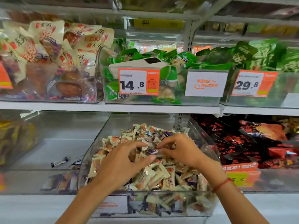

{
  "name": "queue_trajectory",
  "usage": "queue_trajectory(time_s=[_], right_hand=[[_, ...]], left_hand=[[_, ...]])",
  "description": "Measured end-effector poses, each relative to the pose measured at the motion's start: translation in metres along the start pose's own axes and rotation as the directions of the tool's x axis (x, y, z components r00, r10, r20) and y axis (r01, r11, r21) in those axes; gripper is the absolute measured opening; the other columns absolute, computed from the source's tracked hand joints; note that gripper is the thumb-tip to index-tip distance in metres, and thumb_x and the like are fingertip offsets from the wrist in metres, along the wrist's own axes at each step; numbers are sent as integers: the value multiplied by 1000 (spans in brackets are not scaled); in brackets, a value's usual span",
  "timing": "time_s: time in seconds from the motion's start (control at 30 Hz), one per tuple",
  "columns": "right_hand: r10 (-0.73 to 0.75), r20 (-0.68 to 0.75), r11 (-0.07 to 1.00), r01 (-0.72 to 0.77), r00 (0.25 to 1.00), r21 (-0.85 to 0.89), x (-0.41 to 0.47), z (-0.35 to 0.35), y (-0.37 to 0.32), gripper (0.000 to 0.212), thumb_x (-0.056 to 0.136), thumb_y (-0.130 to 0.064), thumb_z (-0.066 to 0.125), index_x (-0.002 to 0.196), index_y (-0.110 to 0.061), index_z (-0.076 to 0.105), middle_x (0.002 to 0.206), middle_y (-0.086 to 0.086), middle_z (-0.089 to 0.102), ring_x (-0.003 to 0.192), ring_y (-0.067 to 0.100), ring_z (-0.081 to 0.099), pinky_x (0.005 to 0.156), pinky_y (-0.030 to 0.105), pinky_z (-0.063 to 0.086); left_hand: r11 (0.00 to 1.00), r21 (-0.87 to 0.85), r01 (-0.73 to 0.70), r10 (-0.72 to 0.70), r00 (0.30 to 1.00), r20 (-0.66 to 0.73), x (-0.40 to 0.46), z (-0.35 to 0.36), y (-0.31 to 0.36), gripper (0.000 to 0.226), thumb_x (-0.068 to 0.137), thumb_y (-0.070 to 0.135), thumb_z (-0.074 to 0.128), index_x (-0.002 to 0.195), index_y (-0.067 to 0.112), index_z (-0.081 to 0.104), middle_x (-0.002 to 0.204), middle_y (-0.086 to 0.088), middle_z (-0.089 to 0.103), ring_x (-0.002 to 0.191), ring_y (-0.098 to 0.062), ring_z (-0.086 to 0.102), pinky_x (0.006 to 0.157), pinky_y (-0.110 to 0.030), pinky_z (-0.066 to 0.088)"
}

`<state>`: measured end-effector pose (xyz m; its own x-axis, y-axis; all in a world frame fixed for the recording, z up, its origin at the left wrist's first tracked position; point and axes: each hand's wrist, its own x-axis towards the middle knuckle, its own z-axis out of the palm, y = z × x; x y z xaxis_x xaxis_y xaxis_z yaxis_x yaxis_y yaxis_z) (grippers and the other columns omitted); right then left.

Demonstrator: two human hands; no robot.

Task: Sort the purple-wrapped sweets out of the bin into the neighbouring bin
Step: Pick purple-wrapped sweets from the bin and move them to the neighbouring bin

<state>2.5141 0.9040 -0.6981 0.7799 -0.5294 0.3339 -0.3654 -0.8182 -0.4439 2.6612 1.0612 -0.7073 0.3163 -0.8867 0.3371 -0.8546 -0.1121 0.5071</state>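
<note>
Both hands work over the clear plastic bin (208,139) on the lower shelf, which is heaped with cream-and-orange wrapped sweets (155,173). A purple-wrapped sweet (152,150) lies on top of the heap, near its centre, between the two hands. The right hand (181,151) pinches one end of this sweet with curled fingers (163,143). The left hand (119,164) reaches in from the left with its fingers curled; thumb and forefinger close toward the same sweet, but whether they actually grip it cannot be told. A red string bracelet (222,184) circles the right wrist.

The neighbouring clear bin (48,181), to the left, holds a dark-and-white wrapped sweet (59,162) lying on its floor, well apart from the hands. More purple wrappers (161,136) show at the back of the heap.
</note>
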Motion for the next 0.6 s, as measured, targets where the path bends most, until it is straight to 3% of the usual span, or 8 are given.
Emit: queue_trajectory(time_s=[0.1,0.27,0.4,0.47,0.53,0.6], right_hand=[[0,45,1000,1,999,-13,-3,-2,-3,24,81,-28,76,104,-30,73,86,-20,66,76,-3,56,68,6,41],[-63,30,994,66,998,-92,0,12,-11,35,85,-41,69,119,-38,64,82,-24,49,70,-1,45,60,20,35],[-53,-9,987,51,999,-155,0,9,-7,27,84,-34,72,110,-32,70,98,-14,56,87,7,48,73,28,42],[19,-31,998,-20,999,-55,0,-4,-1,20,80,-26,76,100,-27,69,103,-11,59,89,9,54,77,28,47],[99,11,993,-99,995,70,-2,-21,5,19,79,-18,78,94,-21,66,101,-6,62,88,10,58,73,17,48],[156,108,973,-171,982,156,-5,-33,11,19,81,-14,76,93,-16,61,92,-4,63,82,8,59,68,11,46]], left_hand=[[996,80,-44,36,994,102,-5,1,3,58,75,68,56,127,44,51,125,32,40,122,2,38,104,-30,32],[970,234,-60,66,998,-19,6,5,-12,43,84,55,57,123,37,58,127,14,57,119,-9,48,90,-30,40],[984,171,-47,62,994,-86,16,4,-8,37,87,56,52,115,35,63,120,14,63,110,-9,56,84,-31,46],[990,134,-40,56,991,-121,28,0,1,30,93,48,49,115,33,63,118,11,64,89,-7,63,73,-28,48],[984,171,-55,72,993,-95,48,-1,11,27,97,38,49,120,32,61,123,8,61,70,-11,64,63,-28,48],[975,209,-82,81,997,12,71,5,21,31,98,35,48,128,31,54,133,2,56,87,-21,65,75,-34,51]])
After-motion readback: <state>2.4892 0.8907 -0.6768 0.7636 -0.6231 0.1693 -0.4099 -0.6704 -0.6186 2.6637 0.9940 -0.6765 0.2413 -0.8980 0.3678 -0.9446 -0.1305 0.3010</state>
